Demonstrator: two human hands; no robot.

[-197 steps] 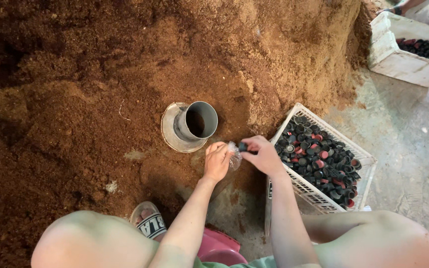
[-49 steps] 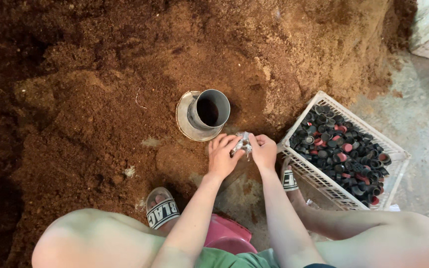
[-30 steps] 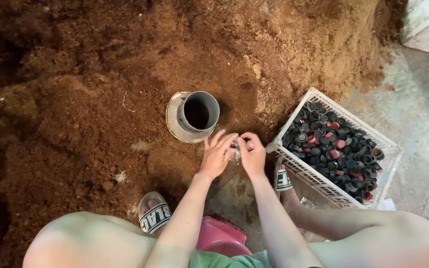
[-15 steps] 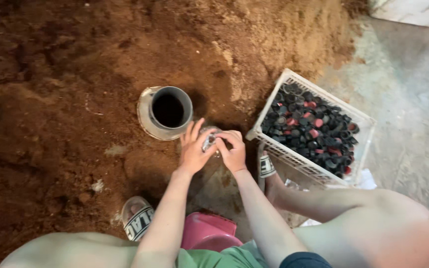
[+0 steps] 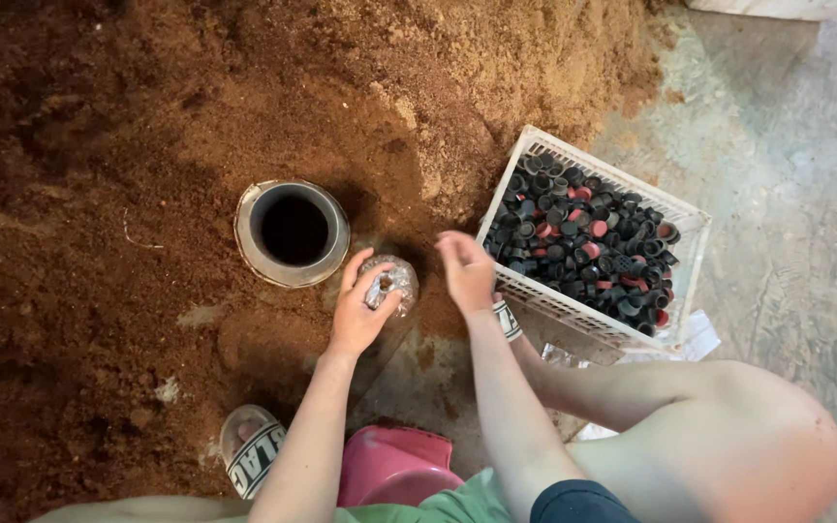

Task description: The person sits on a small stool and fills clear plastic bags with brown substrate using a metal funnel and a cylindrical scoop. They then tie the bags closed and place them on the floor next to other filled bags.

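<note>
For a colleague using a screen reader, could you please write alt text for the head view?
A person's left hand grips a clear plastic bag of brown substrate beside a grey funnel on a soil heap; the right hand hovers empty near a white crate of caps.

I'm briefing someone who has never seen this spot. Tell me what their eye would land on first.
The big brown soil heap fills the left and top, with a grey pipe standing open-mouthed in it. To the right, on the concrete floor, a white crate holds black and red caps. Between them the left hand grips a clear bag, and the right hand hovers open beside it.
</note>
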